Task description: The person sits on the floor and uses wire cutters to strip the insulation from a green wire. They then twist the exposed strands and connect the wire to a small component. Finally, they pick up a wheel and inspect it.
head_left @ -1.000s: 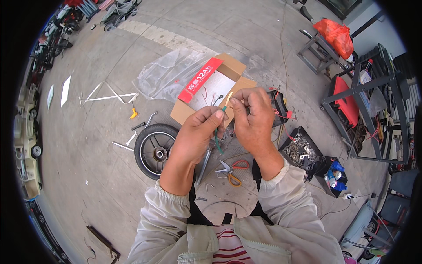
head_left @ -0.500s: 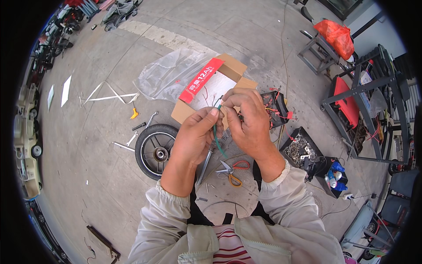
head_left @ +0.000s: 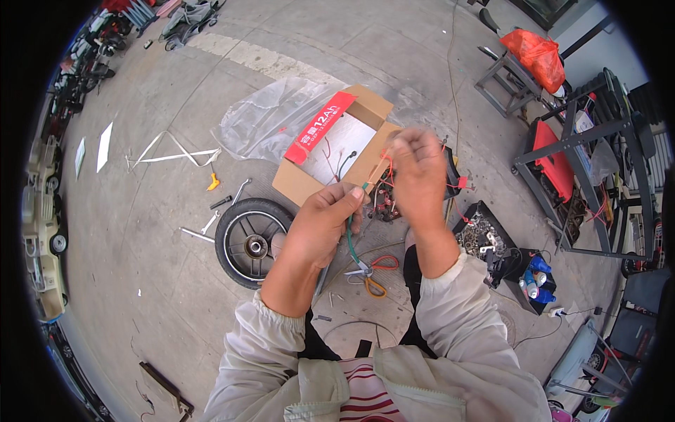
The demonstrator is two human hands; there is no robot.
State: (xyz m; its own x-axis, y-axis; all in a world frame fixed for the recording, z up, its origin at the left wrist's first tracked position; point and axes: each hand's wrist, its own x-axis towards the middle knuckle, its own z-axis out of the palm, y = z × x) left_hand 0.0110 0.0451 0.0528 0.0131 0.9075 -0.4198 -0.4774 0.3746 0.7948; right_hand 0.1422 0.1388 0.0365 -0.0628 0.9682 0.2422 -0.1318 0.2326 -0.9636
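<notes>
A thin, bendy green wire (head_left: 350, 239) is pinched in the left hand (head_left: 327, 219), above the floor. Its coppery end is pointed at the right hand (head_left: 420, 172), too blurred to tell if gripped. The hands are held apart. Wires (head_left: 353, 155) are seen in a stiff cardboard box (head_left: 299, 186); metal bits (head_left: 486, 240) are heaped in a black tray (head_left: 484, 211).

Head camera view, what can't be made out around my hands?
Head view: blur hides the exact grip of the right hand.
Head view: the left hand hides part of the thin green-coated wire.
Head view: it also covers part of the open brown cardboard box.
Head view: the left wrist hides the right edge of the round black-tyred wheel.
</notes>
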